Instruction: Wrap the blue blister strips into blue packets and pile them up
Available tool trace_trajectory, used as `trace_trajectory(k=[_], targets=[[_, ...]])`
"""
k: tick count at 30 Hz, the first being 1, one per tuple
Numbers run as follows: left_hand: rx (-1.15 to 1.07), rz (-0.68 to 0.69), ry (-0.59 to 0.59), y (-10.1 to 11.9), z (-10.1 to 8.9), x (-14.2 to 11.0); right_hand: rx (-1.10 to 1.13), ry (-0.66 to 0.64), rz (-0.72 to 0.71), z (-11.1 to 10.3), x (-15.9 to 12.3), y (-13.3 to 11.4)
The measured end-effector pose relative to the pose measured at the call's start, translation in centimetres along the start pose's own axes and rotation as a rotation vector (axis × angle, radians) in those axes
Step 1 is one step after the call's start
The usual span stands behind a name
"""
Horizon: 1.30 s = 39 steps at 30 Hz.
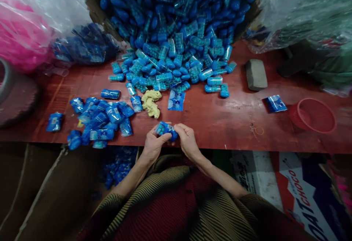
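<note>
Near the table's front edge, a capsule-shaped container of small blue balls, partly covered by a blue printed wrapper (167,129), is held between both hands. My left hand (154,144) is closed round its left side, the thumb lying across the front. The fingers of my right hand (187,137) pinch the wrapper at the right end. Just beyond the hands lie a flat blue wrapper (176,100) and a crumpled lump of yellow putty-like material (151,103). To the left is a pile of wrapped blue capsules (101,118).
A big heap of unwrapped blue capsules (176,54) spills from a carton at the back. On the right are a grey block (256,74), a stack of blue wrappers (275,103) and a red plastic basket (313,115). A grey pot (16,94) stands far left.
</note>
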<state>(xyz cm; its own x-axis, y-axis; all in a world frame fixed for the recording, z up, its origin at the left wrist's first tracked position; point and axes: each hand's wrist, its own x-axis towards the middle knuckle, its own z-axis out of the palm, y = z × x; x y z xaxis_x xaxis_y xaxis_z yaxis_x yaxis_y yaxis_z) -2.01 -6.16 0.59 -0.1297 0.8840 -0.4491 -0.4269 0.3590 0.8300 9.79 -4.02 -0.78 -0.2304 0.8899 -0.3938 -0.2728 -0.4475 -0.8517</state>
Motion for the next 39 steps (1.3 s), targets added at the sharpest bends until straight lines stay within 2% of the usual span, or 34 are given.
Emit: trace_trajectory(k=[4, 6, 8, 10, 12, 13, 15, 20, 23, 25, 28, 30, 35, 39], targets=[[-0.048, -0.085, -0.070, 0.7, -0.9, 0.3, 0.079, -0.155, 0.252, 0.0, 0.2, -0.8], [-0.064, -0.119, -0.081, 1.1, -1.2, 0.5, 0.051, -0.182, 0.272, 0.0, 0.2, -0.9], [-0.099, -0.123, -0.043, 1.3, -1.1, 0.6, -0.087, -0.162, 0.158, -0.1, 0.1, -0.9], [-0.141, -0.130, 0.006, 1.4, -0.8, 0.7, -0.348, -0.130, -0.078, -0.3, -0.2, -0.9], [-0.177, -0.146, 0.035, 1.5, -0.5, 0.6, -0.637, -0.155, -0.319, -0.4, -0.4, -0.9], [-0.189, -0.156, 0.037, 1.5, -0.4, 0.6, -0.749, -0.184, -0.401, -0.5, -0.5, -0.9], [-0.212, -0.154, 0.018, 1.5, -0.4, 0.5, -0.864, -0.233, -0.470, -0.5, -0.6, -1.0], [-0.245, -0.112, -0.099, 1.6, -1.2, 0.6, -0.754, -0.288, -0.447, -0.5, -0.8, -1.6], [-0.239, -0.105, -0.090, 1.7, -1.5, 0.8, -0.636, -0.343, -0.396, -0.6, -0.8, -1.9], [-0.199, -0.083, -0.061, 1.7, -1.3, 0.8, -0.546, -0.319, -0.303, -0.6, -0.7, -1.7], [-0.112, -0.033, -0.021, 1.5, -0.9, 0.7, -0.347, -0.223, -0.091, -0.3, -0.6, -1.3], [-0.081, 0.003, -0.004, 1.2, -0.7, 0.5, -0.274, -0.168, -0.029, -0.1, -0.6, -1.1], [-0.010, 0.044, -0.033, 1.0, -0.8, 0.1, -0.444, -0.067, -0.190, 0.0, -0.9, -1.1], [-0.026, -0.026, -0.100, 1.3, -0.9, 0.0, -0.377, -0.052, -0.175, -0.2, -0.6, -1.1]])
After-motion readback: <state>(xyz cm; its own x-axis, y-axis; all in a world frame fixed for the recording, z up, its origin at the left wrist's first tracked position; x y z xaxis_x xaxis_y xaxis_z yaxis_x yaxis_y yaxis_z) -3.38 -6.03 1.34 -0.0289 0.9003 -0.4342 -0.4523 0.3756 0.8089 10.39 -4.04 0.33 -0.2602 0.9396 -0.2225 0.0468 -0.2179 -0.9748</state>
